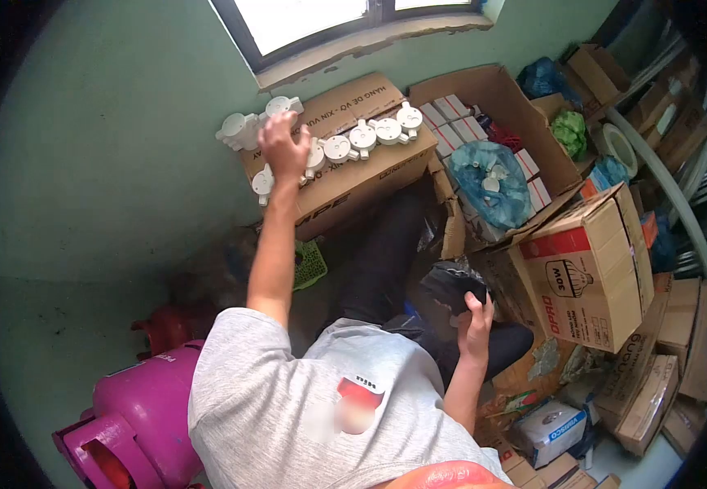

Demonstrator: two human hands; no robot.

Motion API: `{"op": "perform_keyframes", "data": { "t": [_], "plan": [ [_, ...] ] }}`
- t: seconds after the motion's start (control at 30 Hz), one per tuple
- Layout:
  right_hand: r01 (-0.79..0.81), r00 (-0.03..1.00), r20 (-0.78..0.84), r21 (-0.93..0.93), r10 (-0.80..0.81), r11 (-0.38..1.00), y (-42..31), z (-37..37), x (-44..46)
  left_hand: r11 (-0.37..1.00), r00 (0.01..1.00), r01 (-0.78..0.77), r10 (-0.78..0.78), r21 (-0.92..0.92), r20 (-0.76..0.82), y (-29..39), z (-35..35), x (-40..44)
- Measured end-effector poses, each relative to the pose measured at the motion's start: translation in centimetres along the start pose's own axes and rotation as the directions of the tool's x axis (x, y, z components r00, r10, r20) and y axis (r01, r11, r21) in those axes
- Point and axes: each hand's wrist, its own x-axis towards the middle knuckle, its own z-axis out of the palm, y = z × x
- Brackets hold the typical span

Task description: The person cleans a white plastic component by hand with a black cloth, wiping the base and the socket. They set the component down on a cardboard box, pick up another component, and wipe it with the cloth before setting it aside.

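The left hand (pixel 284 147) is reaching out at 11 o'clock, over a big brown box (pixel 370 187). Its fingers are bending and spreading a little beside some white round pieces (pixel 362 137); I cannot tell if they are holding one. The pieces are sitting on top of the big brown box, making a row from 11 o'clock to 1 o'clock. More are sitting just past the fingertips, near the green wall (pixel 125 122). The left hand is getting in the way and hiding part of the row.

The right hand (pixel 476 322), at 4 o'clock, is holding the edge of a dark bag (pixel 443 281), with its fingers bending in close. An open box (pixel 561 167) is standing at 2 o'clock, with small white boxes (pixel 452 107) and a blue bag (pixel 472 175) filling it. A box with a bulb picture (pixel 614 281) is tilting at 3 o'clock. Long pale pipes (pixel 700 224) are lying farther out that way. A pink gas tank (pixel 154 391) and a green basket (pixel 313 265) are resting at 8 o'clock, the basket nearer the middle.
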Motion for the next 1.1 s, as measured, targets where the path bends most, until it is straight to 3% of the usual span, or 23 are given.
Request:
{"op": "perform_keyframes", "data": {
  "t": [0.07, 0.1, 0.17, 0.2, 0.3, 0.4, 0.5, 0.53, 0.57, 0.6, 0.63, 0.7, 0.77, 0.83, 0.9, 0.93, 0.97, 1.0, 1.07, 1.1],
  "plan": [
    [0.030, 1.000, -0.002, -0.096, -0.031, 0.995, 0.4, -0.6, 0.3, 0.972, 0.999, -0.029, 0.024, 0.234, 0.023, -2.2, -1.2, 3.2],
    [0.031, 1.000, -0.001, -0.096, -0.031, 0.995, 0.7, -1.0, 0.6, 0.972, 0.999, -0.028, 0.024, 0.234, 0.022, -3.1, -1.6, 4.6],
    [0.028, 0.999, 0.025, -0.103, -0.026, 0.994, 1.2, -1.5, 1.1, 0.980, 0.959, -0.051, -0.006, 0.191, 0.285, -3.8, -2.2, 7.0],
    [0.030, 0.999, 0.023, -0.098, -0.028, 0.995, 1.4, -1.4, 1.2, 0.952, 0.924, -0.065, -0.055, 0.298, 0.378, -3.6, -2.3, 7.8],
    [0.072, 0.993, -0.085, -0.063, -0.077, 0.995, 0.9, 0.3, 1.2, 0.902, 0.849, -0.133, -0.111, 0.411, 0.517, -4.4, -1.2, 10.0],
    [0.067, 0.989, -0.136, 0.032, -0.062, 0.997, 0.4, 1.2, 0.8, 0.905, 0.863, -0.168, -0.057, 0.391, 0.503, -4.6, -0.8, 11.0],
    [0.158, 0.987, -0.060, 0.172, -0.150, 0.972, -1.3, 3.0, 0.3, 0.931, 0.913, -0.169, 0.024, 0.323, 0.407, -1.0, -2.6, 9.7],
    [0.199, 0.980, -0.058, 0.197, -0.192, 0.960, -1.3, 2.9, 0.2, 1.000, 0.932, 0.005, -0.007, 0.009, 0.362, 0.4, -3.1, 8.5],
    [0.240, 0.971, -0.059, 0.224, -0.233, 0.945, -1.2, 2.8, 0.1, 0.936, 0.939, 0.166, -0.054, -0.312, 0.338, 2.0, -3.7, 7.1],
    [0.249, 0.968, -0.080, 0.231, -0.237, 0.941, -1.0, 2.6, 0.2, 0.739, 0.908, 0.322, -0.063, -0.592, 0.415, 4.4, -4.2, 4.9],
    [0.253, 0.967, -0.081, 0.227, -0.241, 0.940, -0.7, 2.1, 0.5, 0.439, 0.867, 0.463, -0.043, -0.770, 0.497, 7.4, -4.7, 2.1],
    [0.270, 0.962, -0.113, 0.222, -0.250, 0.937, 0.4, 1.4, 1.1, 0.060, 0.704, 0.710, -0.086, -0.701, 0.705, 14.1, -6.1, -3.7],
    [0.403, 0.866, -0.260, -0.143, -0.427, 0.904, 1.4, 0.9, 1.5, -0.085, 0.552, 0.834, 0.149, -0.546, 0.820, 18.8, -5.6, -9.0],
    [0.425, 0.792, -0.201, -0.495, -0.576, 0.758, -0.7, 3.1, 0.0, 0.016, 0.401, 0.913, 0.162, -0.408, 0.902, 24.4, -6.0, -13.7],
    [0.543, 0.661, -0.026, -0.673, -0.750, 0.502, 0.0, 2.6, 1.0, 0.099, 0.263, 0.951, 0.237, -0.293, 0.935, 28.2, -7.4, -16.8],
    [0.566, 0.625, 0.018, -0.699, -0.780, 0.438, -0.3, 2.5, 0.9, -0.004, 0.403, 0.905, 0.329, -0.425, 0.854, 29.4, -6.4, -19.7],
    [0.584, 0.589, 0.061, -0.721, -0.806, 0.373, -0.5, 2.1, 0.5, 0.027, 0.460, 0.869, 0.320, -0.493, 0.828, 31.0, -7.3, -20.6],
    [0.551, 0.668, -0.052, -0.636, -0.742, 0.540, 0.0, 1.2, -0.3, 0.084, 0.490, 0.836, 0.330, -0.542, 0.807, 31.9, -8.0, -20.7],
    [0.519, 0.639, -0.066, -0.698, -0.766, 0.493, 0.5, 0.9, -2.6, 0.161, 0.552, 0.763, 0.344, -0.627, 0.760, 33.1, -9.0, -19.9],
    [0.490, 0.628, -0.057, -0.746, -0.776, 0.451, 1.1, 1.0, -3.6, 0.111, 0.583, 0.756, 0.332, -0.645, 0.741, 34.0, -9.2, -19.8]
  ]
}}
